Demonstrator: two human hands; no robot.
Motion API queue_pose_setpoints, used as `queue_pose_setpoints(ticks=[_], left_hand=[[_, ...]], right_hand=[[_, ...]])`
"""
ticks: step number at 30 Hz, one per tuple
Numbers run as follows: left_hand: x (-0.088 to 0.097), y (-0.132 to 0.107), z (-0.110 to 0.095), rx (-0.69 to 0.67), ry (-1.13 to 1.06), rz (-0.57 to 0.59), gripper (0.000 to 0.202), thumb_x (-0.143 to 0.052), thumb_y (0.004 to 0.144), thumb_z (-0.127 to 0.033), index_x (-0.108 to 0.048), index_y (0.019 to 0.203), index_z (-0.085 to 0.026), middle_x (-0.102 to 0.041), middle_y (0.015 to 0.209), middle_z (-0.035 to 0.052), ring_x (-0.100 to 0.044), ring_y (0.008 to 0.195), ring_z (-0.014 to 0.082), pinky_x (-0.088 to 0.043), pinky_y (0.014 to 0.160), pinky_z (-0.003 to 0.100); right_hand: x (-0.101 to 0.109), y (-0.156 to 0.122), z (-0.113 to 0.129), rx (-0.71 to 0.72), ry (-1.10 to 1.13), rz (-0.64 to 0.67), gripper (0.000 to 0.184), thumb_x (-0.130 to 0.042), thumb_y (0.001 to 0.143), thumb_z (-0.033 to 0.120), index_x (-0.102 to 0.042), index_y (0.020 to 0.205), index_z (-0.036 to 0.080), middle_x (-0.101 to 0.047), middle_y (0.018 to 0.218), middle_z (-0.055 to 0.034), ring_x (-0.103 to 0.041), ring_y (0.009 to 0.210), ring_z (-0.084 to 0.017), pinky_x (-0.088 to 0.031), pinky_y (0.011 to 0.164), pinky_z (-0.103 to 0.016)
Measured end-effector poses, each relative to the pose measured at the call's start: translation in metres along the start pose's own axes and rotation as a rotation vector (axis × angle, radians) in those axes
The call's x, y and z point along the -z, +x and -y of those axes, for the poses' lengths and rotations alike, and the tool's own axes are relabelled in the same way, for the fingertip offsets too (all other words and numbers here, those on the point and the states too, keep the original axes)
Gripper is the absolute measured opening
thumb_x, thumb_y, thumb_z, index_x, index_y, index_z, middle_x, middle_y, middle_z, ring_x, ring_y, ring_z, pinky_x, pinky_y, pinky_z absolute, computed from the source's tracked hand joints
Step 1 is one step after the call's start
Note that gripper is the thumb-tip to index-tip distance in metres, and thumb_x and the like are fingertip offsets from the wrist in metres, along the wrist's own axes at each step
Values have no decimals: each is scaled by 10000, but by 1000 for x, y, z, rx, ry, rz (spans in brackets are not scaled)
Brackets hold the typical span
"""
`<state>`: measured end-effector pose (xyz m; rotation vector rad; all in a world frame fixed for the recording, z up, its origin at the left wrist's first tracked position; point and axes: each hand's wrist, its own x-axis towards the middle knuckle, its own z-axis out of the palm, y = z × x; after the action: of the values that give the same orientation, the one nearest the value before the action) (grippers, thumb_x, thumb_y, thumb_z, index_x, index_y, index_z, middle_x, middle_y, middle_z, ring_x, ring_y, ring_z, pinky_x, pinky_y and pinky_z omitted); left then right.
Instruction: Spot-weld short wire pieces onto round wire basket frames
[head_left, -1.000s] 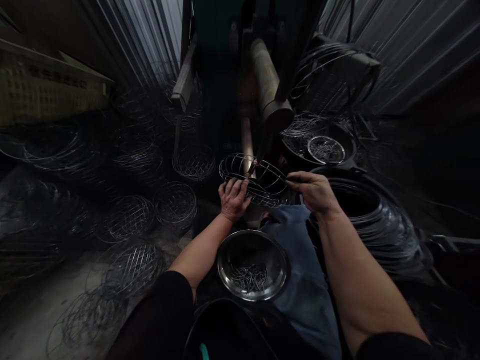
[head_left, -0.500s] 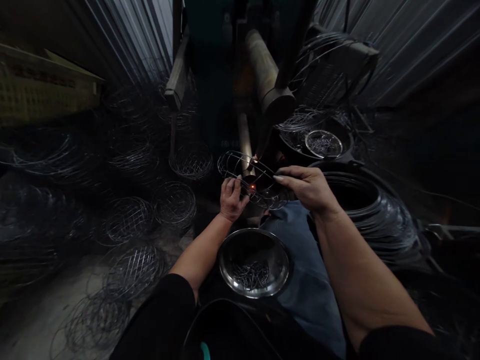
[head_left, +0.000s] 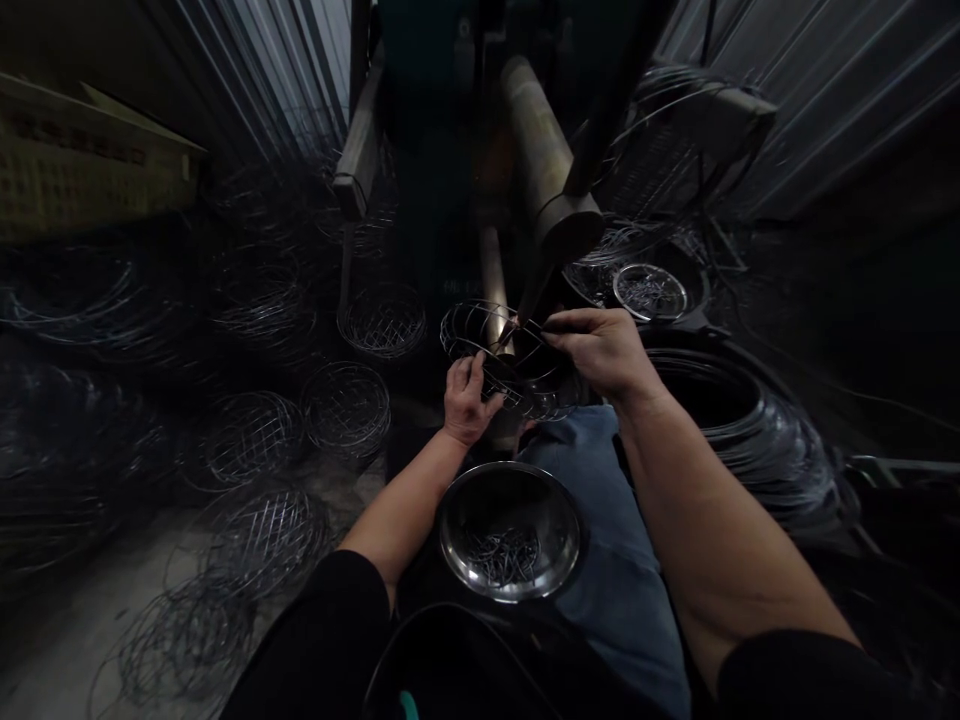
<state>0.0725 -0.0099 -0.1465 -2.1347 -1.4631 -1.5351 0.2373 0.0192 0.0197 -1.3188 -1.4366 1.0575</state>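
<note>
A round wire frame (head_left: 465,308) with curved ribs sits around the lower metal rod (head_left: 493,275) of a machine. My left hand (head_left: 466,402) grips the near rim of the frame, thumb and fingers closed on it. From the other side my right hand (head_left: 604,350) pinches a thin wire at the tips of thumb and forefinger; whether it is part of the frame or a loose piece I cannot make out. The wire reaches a dark pointed electrode (head_left: 531,298) above the rod's end. Under my hands, a steel bowl (head_left: 559,540) holds short wire pieces (head_left: 504,556).
Stacked wire frames (head_left: 346,408) cover the floor on the left. A thick upper cylinder (head_left: 551,150) juts out above the rod. At right are a wire coil (head_left: 780,450) and a small bowl of wire pieces (head_left: 649,292) in a larger tub.
My right hand has shifted slightly left and up, bringing the wire closer to the electrode. The orange glow below the rod's end is gone. My left hand keeps its grip on the frame.
</note>
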Motion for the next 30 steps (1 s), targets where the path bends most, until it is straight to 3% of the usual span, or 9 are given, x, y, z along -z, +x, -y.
queue_pose_setpoints(ticks=[5,10,15,21,26,30], left_hand=[[0,-3,-2,57,-44,66,682,-642,816,-382,-412,1389,-93,-533,1207,171,-492,1151,292,-422,1003,437],[1,-3,-5,40,-84,18,670,-662,806,-403,-448,1361,-95,-547,1173,171,-513,1124,268,-439,987,413],[-1,-4,-1,92,-83,-3,726,-652,799,-479,-425,1373,-97,-544,1210,189,-510,1138,277,-450,976,433],[-4,-3,2,197,-57,70,755,-703,752,-468,-435,1362,-113,-565,1217,188,-526,1155,297,-436,993,456],[-3,-4,-6,208,-129,62,745,-736,727,-462,-465,1329,-116,-577,1210,175,-545,1137,276,-449,990,418],[1,-3,-9,284,-184,67,743,-752,707,-456,-481,1317,-131,-588,1199,167,-558,1131,283,-469,967,430]], right_hand=[[15,-10,-1,-15,13,61,240,-798,627,385,-742,765,197,-661,672,-9,-607,629,-175,-478,568,-290],[40,-26,-12,-200,108,177,399,-873,506,455,-751,782,194,-679,658,-25,-604,573,-169,-498,545,-297],[29,-20,-11,-141,136,97,421,-883,466,444,-754,767,180,-676,639,-23,-596,555,-159,-485,527,-288],[15,-6,-11,-80,63,43,388,-869,473,437,-744,726,171,-674,653,-27,-606,589,-171,-487,546,-294],[31,-16,-11,-102,96,115,385,-854,533,452,-749,795,189,-668,642,-16,-588,562,-149,-474,505,-269],[46,-28,-15,-195,72,242,444,-880,476,469,-758,796,188,-686,653,-27,-597,564,-152,-494,520,-271]])
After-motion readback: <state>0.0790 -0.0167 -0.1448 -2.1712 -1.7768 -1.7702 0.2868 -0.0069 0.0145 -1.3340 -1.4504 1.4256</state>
